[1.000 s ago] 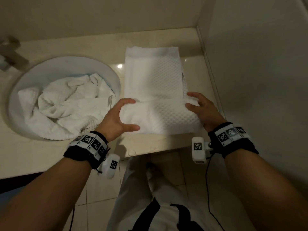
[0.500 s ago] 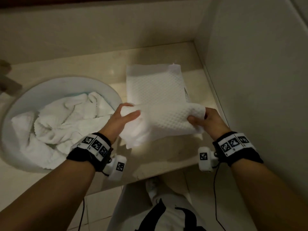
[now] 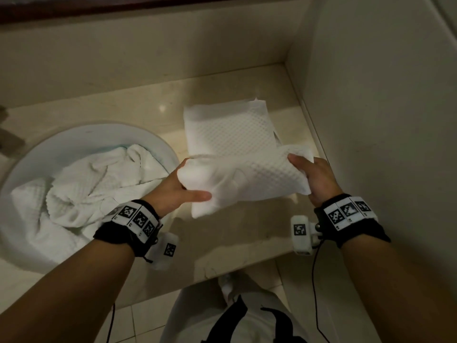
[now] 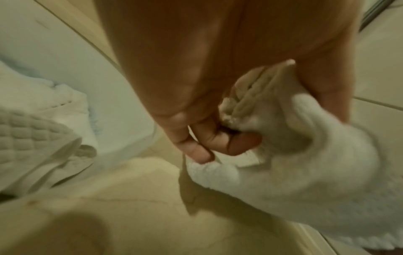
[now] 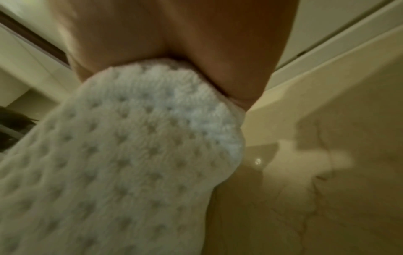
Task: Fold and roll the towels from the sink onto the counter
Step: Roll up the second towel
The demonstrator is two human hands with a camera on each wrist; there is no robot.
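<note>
Gripping both ends of the part-rolled towel [image 3: 247, 179]: left hand [image 3: 176, 188] is wrapping fingers round the loose bunched end, thumb lying across the front; right hand [image 3: 315, 178] is clamping the tighter waffle-weave end, its fingers hidden behind the cloth in the right wrist view. The roll is sitting slightly lifted and tilted, left end sagging toward 7 o'clock, with the unrolled tail lying flat on the counter [image 3: 247, 233] toward 12 o'clock. Step in hand, as I read it: rolling, roughly half done. Next move is probably calling for tucking the slack left end in, levelling the roll, then turning it toward 12 o'clock with even tension. More towels [image 3: 81, 186] are sitting crumpled in the sink [image 3: 81, 137] at 9 o'clock, not yet folded.
</note>
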